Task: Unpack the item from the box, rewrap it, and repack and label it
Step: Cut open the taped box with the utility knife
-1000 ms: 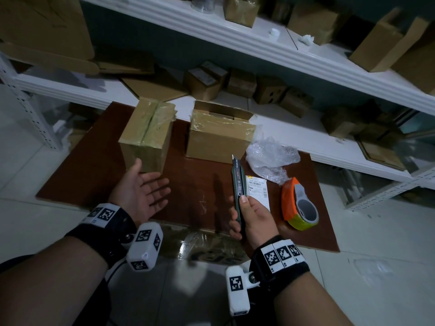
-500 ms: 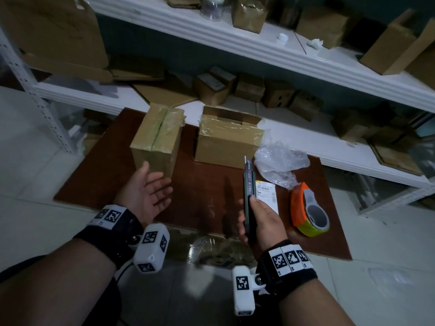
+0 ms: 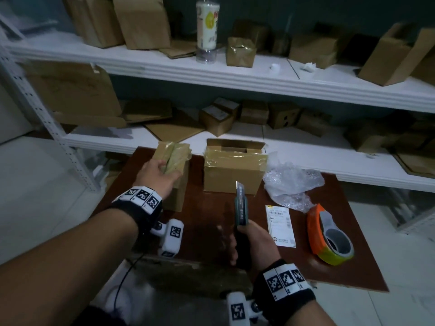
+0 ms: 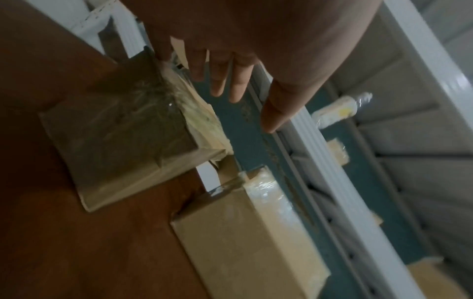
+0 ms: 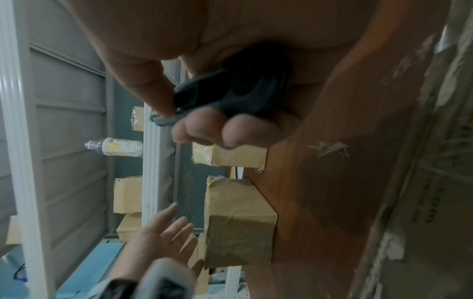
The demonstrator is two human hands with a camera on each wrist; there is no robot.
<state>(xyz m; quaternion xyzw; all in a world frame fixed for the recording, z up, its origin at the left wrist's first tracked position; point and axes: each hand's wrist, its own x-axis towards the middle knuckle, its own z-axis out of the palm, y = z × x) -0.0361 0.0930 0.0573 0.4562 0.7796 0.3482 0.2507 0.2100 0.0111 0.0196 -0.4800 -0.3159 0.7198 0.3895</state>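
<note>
A taped, shut cardboard box (image 3: 175, 161) stands at the back left of the brown board (image 3: 207, 222). My left hand (image 3: 157, 172) reaches over its top with straight, spread fingers (image 4: 230, 91); whether they touch it I cannot tell. Beside it stands a second box (image 3: 233, 170) with its top flaps open. My right hand (image 3: 249, 241) grips a dark utility knife (image 3: 241, 208), blade out and pointing at the open box. In the right wrist view the fingers curl round the knife (image 5: 230, 91), with the taped box (image 5: 240, 236) and left hand (image 5: 166, 232) beyond.
Crumpled bubble wrap (image 3: 292, 182) lies right of the open box. A white shipping label (image 3: 280, 225) and an orange tape dispenser (image 3: 329, 236) lie at the board's right side. White shelves (image 3: 259, 83) behind hold several cardboard boxes and a bottle (image 3: 207, 29).
My left hand has gone from hovering palm-up above the board forward onto the top of the taped box. The head view has tilted up. The right hand still holds the knife.
</note>
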